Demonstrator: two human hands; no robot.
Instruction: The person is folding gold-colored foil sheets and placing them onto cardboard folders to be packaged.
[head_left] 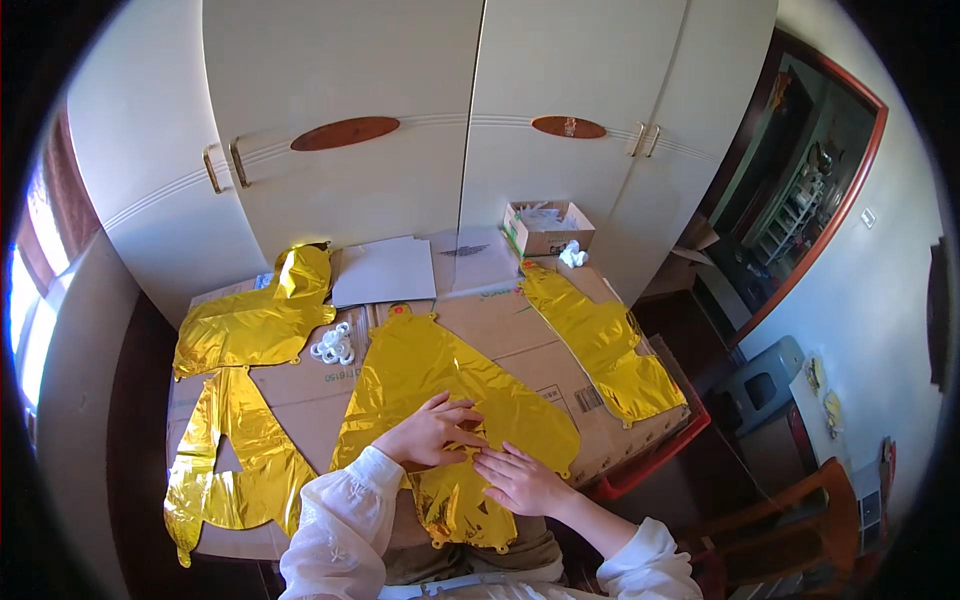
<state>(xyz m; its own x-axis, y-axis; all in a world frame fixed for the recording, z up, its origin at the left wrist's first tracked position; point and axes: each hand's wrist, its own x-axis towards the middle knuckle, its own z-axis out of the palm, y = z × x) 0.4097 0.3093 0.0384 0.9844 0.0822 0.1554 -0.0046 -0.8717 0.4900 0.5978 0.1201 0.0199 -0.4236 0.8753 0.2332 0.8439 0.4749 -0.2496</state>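
A flat, uninflated gold foil balloon [455,365] lies in the middle of the cardboard-covered table, its near end hanging toward my lap. My left hand [435,432] rests on its lower part with the fingers apart and pointing right. Close beside it, my right hand [522,480] lies on the same foil, fingers stretched out toward the left fingertips. Whether the fingertips catch a fold of foil is hard to see. At the near left is an A-shaped gold foil balloon [285,465]. Other gold foil balloons lie at the far left [240,325] and at the right [600,345].
White ribbon rolls [334,344] sit left of the middle balloon. Behind are a grey-white sheet [384,272], a small open carton [552,240] and a crumpled white piece [573,254]. Cream cabinets [345,60] border the far edge; a wooden chair [790,520] stands at the near right.
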